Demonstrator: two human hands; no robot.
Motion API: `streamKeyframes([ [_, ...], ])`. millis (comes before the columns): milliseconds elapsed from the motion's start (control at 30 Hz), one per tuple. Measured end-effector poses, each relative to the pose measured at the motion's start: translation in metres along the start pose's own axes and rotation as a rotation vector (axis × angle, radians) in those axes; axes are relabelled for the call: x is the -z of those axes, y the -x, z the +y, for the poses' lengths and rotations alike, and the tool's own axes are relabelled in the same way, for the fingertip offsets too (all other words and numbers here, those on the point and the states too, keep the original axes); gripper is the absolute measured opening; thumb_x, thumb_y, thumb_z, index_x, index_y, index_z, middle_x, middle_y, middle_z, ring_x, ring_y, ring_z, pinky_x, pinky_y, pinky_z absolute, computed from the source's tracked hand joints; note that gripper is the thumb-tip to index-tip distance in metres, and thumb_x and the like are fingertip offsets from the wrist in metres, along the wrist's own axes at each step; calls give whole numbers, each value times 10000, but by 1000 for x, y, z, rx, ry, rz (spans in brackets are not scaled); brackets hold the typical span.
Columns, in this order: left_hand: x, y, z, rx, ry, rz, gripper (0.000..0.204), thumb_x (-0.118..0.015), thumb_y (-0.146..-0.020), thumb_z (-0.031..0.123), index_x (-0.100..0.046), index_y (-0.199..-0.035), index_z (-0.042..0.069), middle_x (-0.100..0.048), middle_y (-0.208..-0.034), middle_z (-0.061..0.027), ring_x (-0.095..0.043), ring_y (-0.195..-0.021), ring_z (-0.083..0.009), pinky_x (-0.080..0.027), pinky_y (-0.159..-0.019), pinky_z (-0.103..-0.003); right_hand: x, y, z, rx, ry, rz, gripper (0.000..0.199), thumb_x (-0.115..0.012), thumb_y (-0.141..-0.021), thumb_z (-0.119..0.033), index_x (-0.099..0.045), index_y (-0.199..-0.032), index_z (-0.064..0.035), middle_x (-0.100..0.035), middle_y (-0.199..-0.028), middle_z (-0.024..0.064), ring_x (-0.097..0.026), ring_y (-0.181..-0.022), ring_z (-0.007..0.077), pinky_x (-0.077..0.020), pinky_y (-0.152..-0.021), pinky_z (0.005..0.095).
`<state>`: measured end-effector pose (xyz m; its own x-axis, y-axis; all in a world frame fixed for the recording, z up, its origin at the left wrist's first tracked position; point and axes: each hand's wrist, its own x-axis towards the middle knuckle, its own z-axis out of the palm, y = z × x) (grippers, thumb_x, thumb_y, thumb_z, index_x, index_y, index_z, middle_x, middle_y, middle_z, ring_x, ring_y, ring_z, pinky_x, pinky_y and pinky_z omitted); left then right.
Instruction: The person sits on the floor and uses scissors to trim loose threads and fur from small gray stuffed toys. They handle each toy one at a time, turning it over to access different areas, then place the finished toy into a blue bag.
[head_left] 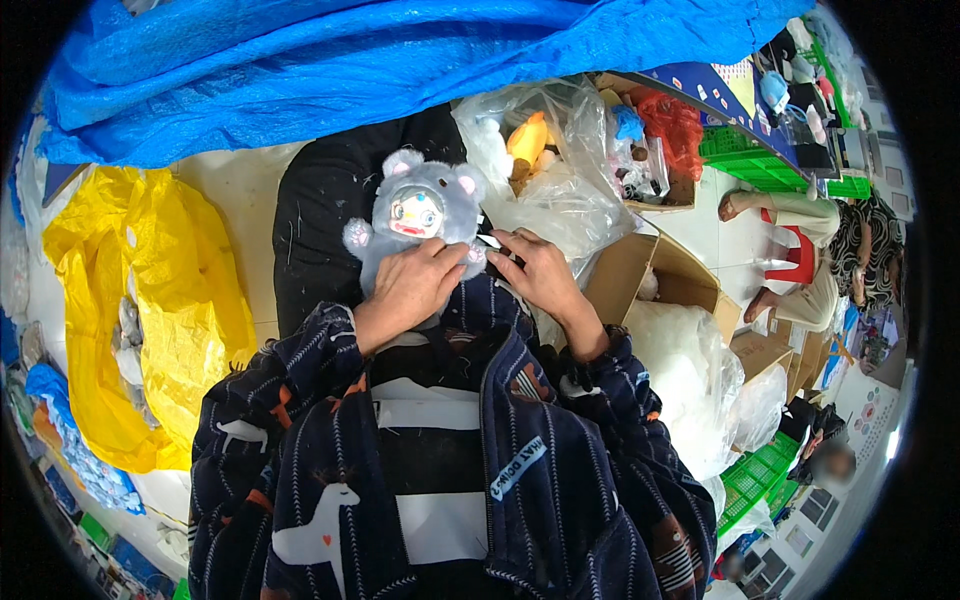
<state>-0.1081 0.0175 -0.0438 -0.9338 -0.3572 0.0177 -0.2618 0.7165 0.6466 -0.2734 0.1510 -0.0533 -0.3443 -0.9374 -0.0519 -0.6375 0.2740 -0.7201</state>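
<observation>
My left grip [410, 285] is closed over the lower body of a grey plush doll [418, 215]; my right grip [535, 268] pinches its side. Beyond it lie clear plastic bags [560, 190], yellow sheeting [150, 300] far left.

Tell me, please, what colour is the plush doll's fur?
Grey fur on the plush doll, clearest in the head view.

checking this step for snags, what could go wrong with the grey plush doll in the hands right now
1. The left hand covers most of the grey plush doll, so its lower body is hidden and a flaw there could be missed.
2. The right hand pinches at the doll's edge; a hard tug might pull its fur.
3. The clear plastic bag lies close and could snag.
</observation>
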Motion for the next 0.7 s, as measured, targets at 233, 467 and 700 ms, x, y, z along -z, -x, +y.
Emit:
streamKeyframes([
  [233,0,0,-2,-4,5,23,221,-604,-817,197,-623,-1016,103,-568,-817,-80,-610,-695,-288,-500,-582,-395,-25,3,18,-45,-396,62,311,-629,-854,-197,-609,-1080,16,-645,-919,126,-614,-744,217,-486,-687,298],
  [467,-2,1,-3,-7,8,8,230,-617,-808,201,-627,-1024,121,-571,-817,-77,-610,-692,-289,-498,-584,-396,4,20,-4,-359,-1393,448,387,-618,-874,-226,-558,-1162,26,-539,-804,-15,-483,-679,69,-395,-578,208],
  [700,-2,-1,-2,1,20,14,228,-617,-808,204,-630,-1019,120,-571,-811,-78,-607,-693,-289,-496,-584,-395,-32,3,-8,2,-348,288,299,-686,-787,-55,-601,-1069,-6,-534,-769,-13,-517,-698,98,-430,-640,219],
])
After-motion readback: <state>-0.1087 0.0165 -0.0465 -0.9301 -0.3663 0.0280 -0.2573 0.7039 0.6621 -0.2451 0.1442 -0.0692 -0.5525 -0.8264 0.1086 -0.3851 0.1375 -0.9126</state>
